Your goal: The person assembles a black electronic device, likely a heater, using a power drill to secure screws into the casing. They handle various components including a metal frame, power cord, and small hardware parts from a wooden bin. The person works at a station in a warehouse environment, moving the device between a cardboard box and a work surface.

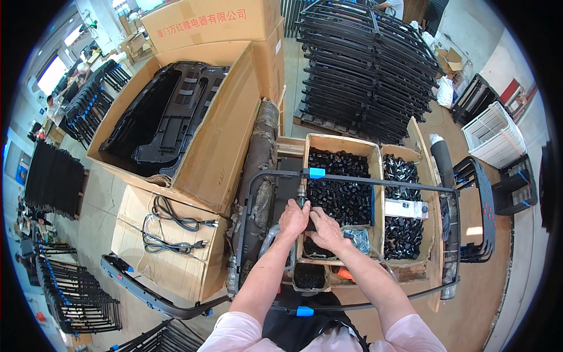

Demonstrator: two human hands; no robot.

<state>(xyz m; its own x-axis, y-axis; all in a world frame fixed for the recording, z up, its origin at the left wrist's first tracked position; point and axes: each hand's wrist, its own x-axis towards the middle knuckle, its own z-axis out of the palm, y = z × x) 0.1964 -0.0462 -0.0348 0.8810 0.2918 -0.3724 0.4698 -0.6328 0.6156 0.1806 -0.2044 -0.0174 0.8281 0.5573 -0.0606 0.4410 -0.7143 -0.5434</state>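
Observation:
A black rectangular tube frame (375, 181) lies across the bench in front of me, with a blue clip (316, 173) on its far bar and another blue clip (305, 311) on its near bar. My left hand (293, 219) is closed round the front of a power drill, whose metal chuck (301, 191) points away from me at the far bar. Just beside it, my right hand (326, 230) grips the rear of the same drill. Most of the drill's body is hidden by my fingers. Whether its tip touches the bar is too small to tell.
Beyond my hands stands an open box of small black parts (339, 158), with a second box (403, 234) to its right. A large carton (234, 141) holding black panels stands left, near coiled power cords (176, 223). Stacked black frames (363, 76) rise behind.

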